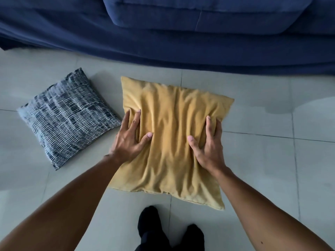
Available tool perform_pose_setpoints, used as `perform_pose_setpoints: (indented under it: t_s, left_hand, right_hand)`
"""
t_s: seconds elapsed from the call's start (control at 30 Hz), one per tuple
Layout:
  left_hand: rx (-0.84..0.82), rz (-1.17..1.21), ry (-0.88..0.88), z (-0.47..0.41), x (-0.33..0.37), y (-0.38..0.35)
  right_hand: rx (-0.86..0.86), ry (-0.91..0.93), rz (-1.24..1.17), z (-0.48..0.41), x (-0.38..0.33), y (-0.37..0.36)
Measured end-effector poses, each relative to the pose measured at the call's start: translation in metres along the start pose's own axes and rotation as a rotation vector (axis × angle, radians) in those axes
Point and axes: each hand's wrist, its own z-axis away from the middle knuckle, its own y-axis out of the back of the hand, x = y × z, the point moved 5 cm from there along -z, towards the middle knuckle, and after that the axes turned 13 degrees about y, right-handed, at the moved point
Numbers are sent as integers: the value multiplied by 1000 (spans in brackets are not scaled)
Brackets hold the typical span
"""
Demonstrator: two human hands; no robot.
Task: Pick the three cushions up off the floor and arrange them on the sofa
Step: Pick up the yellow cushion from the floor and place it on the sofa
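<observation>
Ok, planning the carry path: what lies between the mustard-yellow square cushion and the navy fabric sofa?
Only bare pale floor tiles between mustard-yellow cushion and navy sofa, in the head view.

We're looking down on a floor of large pale grey glazed tiles (pixel 253 151) with thin dark grout lines, soft light gleaming off it at the right. Across the top runs a deep navy-blue fabric sofa (pixel 163 48), its cover draping to the tiles.
</observation>
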Motion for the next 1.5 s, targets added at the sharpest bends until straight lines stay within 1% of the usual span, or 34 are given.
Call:
perform_pose_setpoints:
  t_s: [0.37, 0.5, 0.87, 1.03, 1.27, 1.5]
  left_hand:
    - [145, 26, -72, 63, 100, 122]
    - [174, 40, -101, 73, 135, 159]
    - [288, 99, -182, 83, 239, 243]
    - [349, 120, -239, 70, 282, 275]
    - [406, 127, -314, 32, 339, 323]
    - [392, 159, -323, -20, 388, 373]
  right_hand:
    - [112, 134, 43, 6, -111, 117]
    - [141, 143, 38, 0, -143, 159]
    - [259, 282, 40, -38, -214, 274]
    - [297, 341, 34, -69, -238, 318]
    - [350, 370, 49, -122, -271, 370]
    - [410, 408, 56, -190, -304, 408]
